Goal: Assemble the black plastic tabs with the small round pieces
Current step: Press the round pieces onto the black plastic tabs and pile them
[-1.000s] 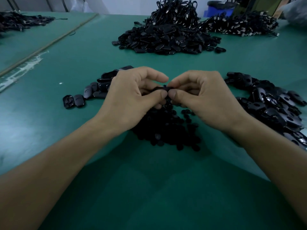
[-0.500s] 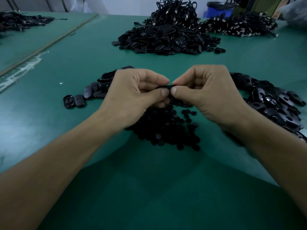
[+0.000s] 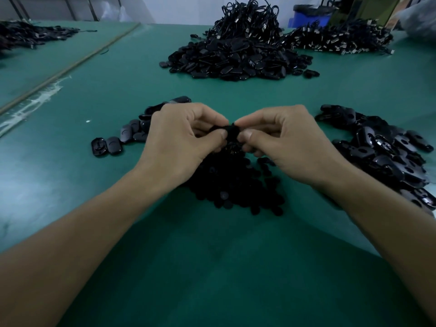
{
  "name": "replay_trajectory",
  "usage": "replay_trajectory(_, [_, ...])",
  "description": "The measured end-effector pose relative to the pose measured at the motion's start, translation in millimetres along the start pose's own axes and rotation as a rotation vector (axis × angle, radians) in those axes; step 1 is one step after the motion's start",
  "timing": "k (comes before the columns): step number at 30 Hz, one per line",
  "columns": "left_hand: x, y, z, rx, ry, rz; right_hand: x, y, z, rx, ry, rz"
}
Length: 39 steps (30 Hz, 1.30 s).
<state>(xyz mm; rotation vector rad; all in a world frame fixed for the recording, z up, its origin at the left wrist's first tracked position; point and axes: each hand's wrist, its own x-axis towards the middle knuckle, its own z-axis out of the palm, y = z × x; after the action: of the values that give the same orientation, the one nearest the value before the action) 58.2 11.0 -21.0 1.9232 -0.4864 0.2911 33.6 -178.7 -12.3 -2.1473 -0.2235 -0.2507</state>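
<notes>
Above a green counter (image 3: 236, 267), the left hand (image 3: 179, 140) and right hand (image 3: 287, 142) meet, thumbs and fingers together pinching one black tab (image 3: 230, 133) between them. Below lies a heap of round pieces (image 3: 233, 185); more tabs (image 3: 389, 152) lie right.

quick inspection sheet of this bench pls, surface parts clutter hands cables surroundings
surface: green mat, white streak near its left seam
job's things: black piece between the hands; small round pieces heaped beneath; loose tabs right; tab row left; large tab heap far
clutter: white speck on the mat
grippers: left hand and right hand both pinch the black piece
cables: cord heaps with metal ends, far side
surroundings: blue bin behind; second green table left
</notes>
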Motion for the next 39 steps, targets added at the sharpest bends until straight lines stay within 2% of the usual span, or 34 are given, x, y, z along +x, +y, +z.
replay_trajectory(5, [6.6, -5.2, -13.6, 0.155, 0.201, 0.066, -7.7, -5.8, -7.1, -0.641, 0.003, 0.009])
replay_trajectory(8, [12.9, -11.1, -22.5, 0.218, 0.261, 0.049, -12.2, -14.0, -12.8, -0.967, -0.035, 0.119])
replay_trajectory(10, [15.6, -16.8, -25.9, 0.274, 0.276, 0.018, -15.7, -20.0, -15.1, -1.072, -0.056, 0.219])
replay_trajectory(15, [18.8, -25.9, -30.5, 0.294, 0.294, -0.014, -18.3, -27.2, -15.6, -1.074, -0.092, 0.327])
replay_trajectory(22, [19.2, -30.3, -33.4, 0.378, 0.333, -0.065, -16.5, -23.8, -14.2, -0.953, -0.116, 0.252])
replay_trajectory(25, [20.6, -32.6, -34.5, 0.384, 0.367, -0.129, -14.7, -17.9, -20.0, -1.020, -0.065, 0.199])
replay_trajectory(27, [21.2, -33.8, -35.1, 0.393, 0.374, -0.150, -13.7, -15.6, -25.2, -1.091, -0.057, 0.221])
replay_trajectory(30, [20.8, -35.8, -35.9, 0.397, 0.362, -0.173, -15.1, -14.8, -25.6, -1.063, -0.078, 0.267])
replay_trajectory(39, [19.2, -33.3, -30.9, 0.444, 0.348, -0.078, -9.6, -2.6, -19.9, -0.901, 0.001, 0.152])
